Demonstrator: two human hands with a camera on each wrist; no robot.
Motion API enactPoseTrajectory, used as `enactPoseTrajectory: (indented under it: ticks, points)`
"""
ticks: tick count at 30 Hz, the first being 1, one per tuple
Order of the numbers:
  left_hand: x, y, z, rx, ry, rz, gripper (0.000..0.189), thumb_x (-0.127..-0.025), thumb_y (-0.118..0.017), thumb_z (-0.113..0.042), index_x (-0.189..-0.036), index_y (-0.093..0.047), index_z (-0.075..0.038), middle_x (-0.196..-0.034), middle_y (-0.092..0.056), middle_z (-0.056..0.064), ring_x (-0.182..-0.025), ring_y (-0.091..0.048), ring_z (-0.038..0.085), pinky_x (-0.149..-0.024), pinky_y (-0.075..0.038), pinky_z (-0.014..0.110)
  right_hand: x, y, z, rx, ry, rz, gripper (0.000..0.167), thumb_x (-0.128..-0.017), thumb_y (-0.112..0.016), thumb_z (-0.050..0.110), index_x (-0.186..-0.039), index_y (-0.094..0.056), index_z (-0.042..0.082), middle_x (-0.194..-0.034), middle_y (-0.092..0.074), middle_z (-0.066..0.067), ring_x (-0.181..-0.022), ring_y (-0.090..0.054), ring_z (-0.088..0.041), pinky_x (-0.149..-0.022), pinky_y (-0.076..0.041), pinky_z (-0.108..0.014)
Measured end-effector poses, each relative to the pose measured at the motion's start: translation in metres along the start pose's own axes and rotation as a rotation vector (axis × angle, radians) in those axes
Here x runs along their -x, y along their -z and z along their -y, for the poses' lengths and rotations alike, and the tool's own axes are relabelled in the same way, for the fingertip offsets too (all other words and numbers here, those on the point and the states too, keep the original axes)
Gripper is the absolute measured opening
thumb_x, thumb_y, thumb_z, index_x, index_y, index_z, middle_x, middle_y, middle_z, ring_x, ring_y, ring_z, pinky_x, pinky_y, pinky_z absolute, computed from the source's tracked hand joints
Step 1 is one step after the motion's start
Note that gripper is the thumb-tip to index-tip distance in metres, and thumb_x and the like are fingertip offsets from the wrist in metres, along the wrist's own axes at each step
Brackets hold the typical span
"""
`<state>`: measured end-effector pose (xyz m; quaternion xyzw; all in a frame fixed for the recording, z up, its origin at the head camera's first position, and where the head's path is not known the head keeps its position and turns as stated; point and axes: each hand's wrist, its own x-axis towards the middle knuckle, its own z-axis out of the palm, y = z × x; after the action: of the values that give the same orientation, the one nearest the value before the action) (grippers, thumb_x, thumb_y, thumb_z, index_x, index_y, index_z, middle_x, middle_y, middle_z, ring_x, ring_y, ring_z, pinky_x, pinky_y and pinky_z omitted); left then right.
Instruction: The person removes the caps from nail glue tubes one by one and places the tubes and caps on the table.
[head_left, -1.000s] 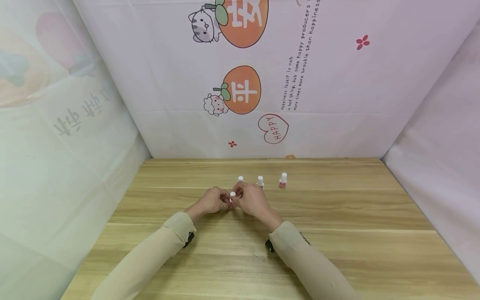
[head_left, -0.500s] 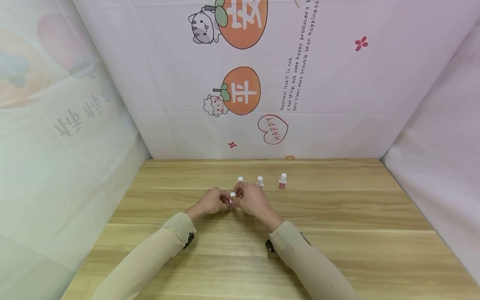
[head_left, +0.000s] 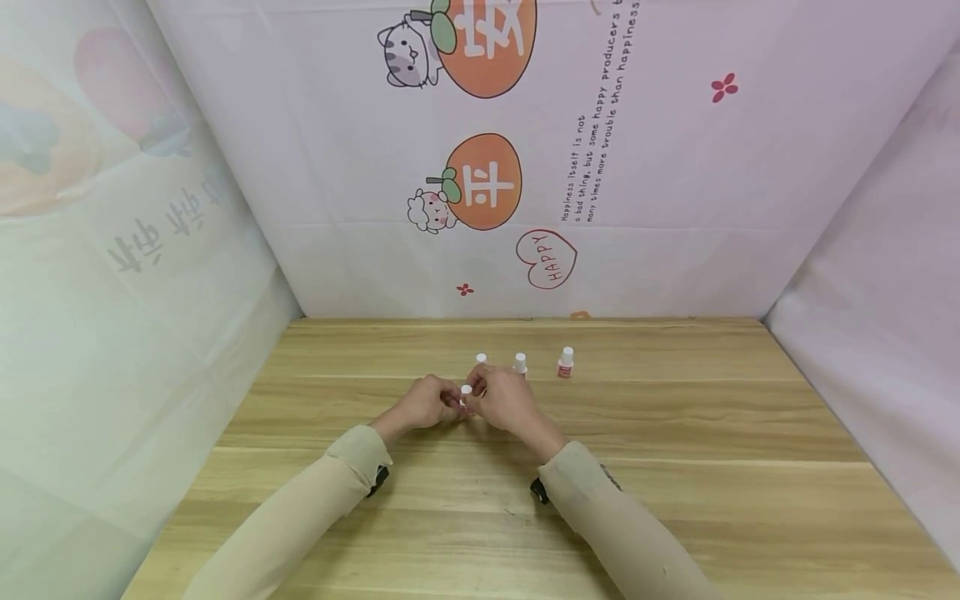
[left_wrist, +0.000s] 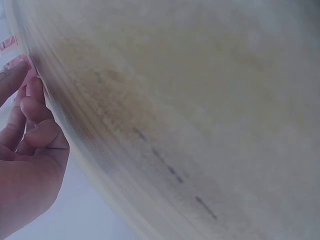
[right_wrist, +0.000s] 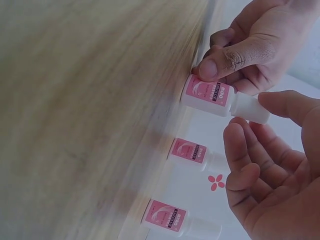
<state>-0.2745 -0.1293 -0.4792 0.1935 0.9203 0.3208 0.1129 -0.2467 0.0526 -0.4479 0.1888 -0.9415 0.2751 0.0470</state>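
A small white glue bottle [head_left: 466, 398] with a pink label stands upright on the table between my hands. My left hand [head_left: 426, 402] holds the bottle's body low down, its thumb [right_wrist: 209, 69] on the edge of the label. At the white cap [right_wrist: 250, 107], my right hand [head_left: 507, 402] has its thumb on one side and fingertips on the other, pinching it. In the left wrist view, my left hand [left_wrist: 35, 150] shows at the left edge, fingers curled by the pink label [left_wrist: 31, 74]. The far side of the bottle is hidden.
Behind my hands stand more capped bottles of the same kind: one partly hidden bottle [head_left: 482, 358], a middle bottle [head_left: 521, 362] and a right bottle [head_left: 566, 363]. White printed cloth [head_left: 375, 275] rises at the wooden table's [head_left: 675, 417] back edge and on both sides.
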Motion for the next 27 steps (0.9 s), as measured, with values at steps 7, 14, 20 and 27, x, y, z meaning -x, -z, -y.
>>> enactPoseTrajectory:
  ticks: [7, 14, 20, 27]
  points:
    - [-0.0009, 0.0000, 0.0019, 0.006, -0.009, -0.006, 0.013, -0.083, -0.075, -0.004, -0.095, -0.075, -0.010, -0.083, -0.075, 0.001, -0.075, -0.062, 0.007, -0.075, -0.052, 0.026, -0.0007, -0.0006, -0.0001, -0.014, -0.002, -0.004, 0.015, -0.087, -0.076, 0.024, -0.096, -0.068, 0.015, -0.089, -0.073, 0.001, -0.073, -0.063, -0.011, -0.068, -0.050, -0.029]
    - [-0.0005, 0.0008, 0.0025, 0.012, -0.007, 0.001, 0.011, -0.083, -0.075, -0.005, -0.093, -0.075, -0.010, -0.081, -0.074, -0.002, -0.075, -0.061, 0.008, -0.074, -0.051, 0.026, -0.0012, -0.0006, 0.0003, -0.009, -0.002, -0.001, 0.013, -0.087, -0.075, 0.023, -0.095, -0.068, 0.016, -0.088, -0.073, 0.002, -0.072, -0.061, -0.010, -0.066, -0.049, -0.028]
    - [-0.0017, 0.0006, 0.0032, 0.007, 0.000, 0.000, 0.012, -0.083, -0.076, -0.005, -0.093, -0.076, -0.011, -0.081, -0.075, -0.001, -0.075, -0.062, 0.007, -0.076, -0.051, 0.026, -0.0014, 0.0007, 0.0010, -0.006, -0.009, 0.010, 0.013, -0.087, -0.075, 0.023, -0.097, -0.068, 0.017, -0.088, -0.072, 0.003, -0.073, -0.060, -0.009, -0.066, -0.048, -0.028]
    - [-0.0011, 0.0010, 0.0024, -0.005, -0.007, -0.008, 0.011, -0.083, -0.077, -0.006, -0.092, -0.076, -0.012, -0.081, -0.075, -0.003, -0.076, -0.062, 0.006, -0.079, -0.053, 0.029, -0.0014, 0.0015, 0.0006, -0.008, -0.024, 0.021, 0.013, -0.087, -0.075, 0.025, -0.095, -0.068, 0.018, -0.087, -0.071, 0.005, -0.073, -0.060, -0.009, -0.066, -0.048, -0.028]
